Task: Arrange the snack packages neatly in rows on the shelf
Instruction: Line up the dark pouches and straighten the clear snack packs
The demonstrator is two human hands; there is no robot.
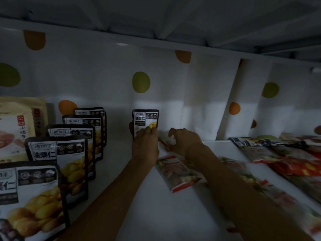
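Head view: left hand point(145, 146) is gripping the chestnut pouch point(145, 117) by its lower half, standing it upright at the back of the shelf point(156, 214). Right hand point(184, 140) is curling beside it, grip unclear. Pouch likely light, floppy, slick: side edges suit holding.

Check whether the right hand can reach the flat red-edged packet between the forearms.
Probably yes: the red-edged packet lies flat and uncovered, close by the right hand, which seems to hold nothing.
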